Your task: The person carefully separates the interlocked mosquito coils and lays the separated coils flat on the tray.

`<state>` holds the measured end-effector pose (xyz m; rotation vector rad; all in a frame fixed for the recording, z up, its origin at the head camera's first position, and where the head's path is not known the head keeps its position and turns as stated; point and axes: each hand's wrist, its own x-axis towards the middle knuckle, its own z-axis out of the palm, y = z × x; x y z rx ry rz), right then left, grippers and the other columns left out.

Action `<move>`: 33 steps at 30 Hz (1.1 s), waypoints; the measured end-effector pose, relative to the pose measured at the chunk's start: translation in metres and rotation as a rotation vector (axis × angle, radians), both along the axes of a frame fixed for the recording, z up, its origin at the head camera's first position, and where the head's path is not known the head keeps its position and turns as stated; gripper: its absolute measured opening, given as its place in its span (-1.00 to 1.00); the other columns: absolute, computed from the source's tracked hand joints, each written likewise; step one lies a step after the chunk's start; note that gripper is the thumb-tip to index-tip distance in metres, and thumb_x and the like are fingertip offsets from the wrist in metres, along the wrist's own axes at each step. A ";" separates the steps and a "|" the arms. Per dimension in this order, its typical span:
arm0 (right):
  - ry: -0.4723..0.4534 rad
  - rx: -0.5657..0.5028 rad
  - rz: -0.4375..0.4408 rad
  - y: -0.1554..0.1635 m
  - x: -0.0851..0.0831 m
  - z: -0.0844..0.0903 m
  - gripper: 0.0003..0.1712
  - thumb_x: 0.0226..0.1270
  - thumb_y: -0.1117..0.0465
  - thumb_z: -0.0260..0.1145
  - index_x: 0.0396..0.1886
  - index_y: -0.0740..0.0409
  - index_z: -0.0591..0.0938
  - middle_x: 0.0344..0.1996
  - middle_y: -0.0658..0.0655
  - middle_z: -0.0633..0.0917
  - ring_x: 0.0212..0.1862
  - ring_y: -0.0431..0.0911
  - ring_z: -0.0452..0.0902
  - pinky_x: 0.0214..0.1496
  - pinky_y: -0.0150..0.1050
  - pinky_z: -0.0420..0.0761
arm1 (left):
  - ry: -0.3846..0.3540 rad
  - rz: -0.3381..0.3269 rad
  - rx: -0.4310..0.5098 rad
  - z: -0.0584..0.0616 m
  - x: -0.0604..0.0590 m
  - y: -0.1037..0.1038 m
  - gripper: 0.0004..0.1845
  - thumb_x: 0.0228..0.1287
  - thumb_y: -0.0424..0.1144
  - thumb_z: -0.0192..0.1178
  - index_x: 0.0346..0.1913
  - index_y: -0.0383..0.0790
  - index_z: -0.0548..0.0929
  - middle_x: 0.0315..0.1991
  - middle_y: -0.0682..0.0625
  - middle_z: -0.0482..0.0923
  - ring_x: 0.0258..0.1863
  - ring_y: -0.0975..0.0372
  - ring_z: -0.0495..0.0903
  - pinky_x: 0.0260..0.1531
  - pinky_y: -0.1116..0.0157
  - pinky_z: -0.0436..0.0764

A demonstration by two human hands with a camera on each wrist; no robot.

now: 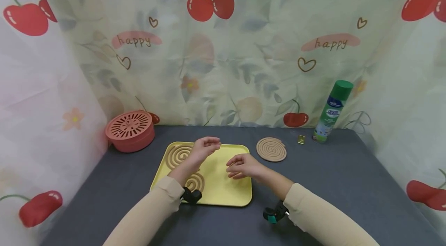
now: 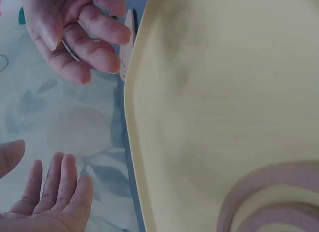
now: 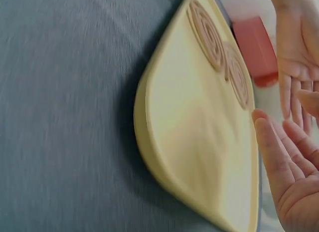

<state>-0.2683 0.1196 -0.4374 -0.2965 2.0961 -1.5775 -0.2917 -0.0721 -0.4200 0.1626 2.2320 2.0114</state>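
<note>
Both hands hover over a yellow rectangular tray (image 1: 226,193) with nothing in their grasp. My left hand (image 1: 204,150), palm turned inward and fingers loosely extended, is above the tray's middle and far side. Facing it, my right hand (image 1: 244,165) hangs over the tray's right part with relaxed, slightly bent fingers. Two brown spiral mosquito coils lie on the tray's left half: the far coil (image 1: 168,159) and the near coil (image 1: 203,182), both partly hidden by the left arm. In the right wrist view, the tray (image 3: 169,137) shows a gap below both hands.
Right of the tray lies another, tightly wound mosquito coil (image 1: 271,149). Beyond it are a small gold-coloured piece (image 1: 301,139) and a green spray can (image 1: 331,112). A round red container (image 1: 132,134) with a slotted lid stands back left. Patterned curtains surround the dark table (image 1: 104,199).
</note>
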 end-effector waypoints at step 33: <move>0.095 0.030 -0.304 0.115 -0.047 0.010 -0.47 0.31 0.21 0.22 0.17 0.46 0.40 -0.09 0.22 0.63 -0.14 -0.18 0.65 0.06 -0.08 0.57 | 0.003 -0.167 -0.177 -0.012 -0.017 0.119 -0.37 0.14 -0.33 0.27 0.28 -0.32 0.32 0.29 -0.33 0.24 0.28 -0.13 0.27 0.15 0.02 0.42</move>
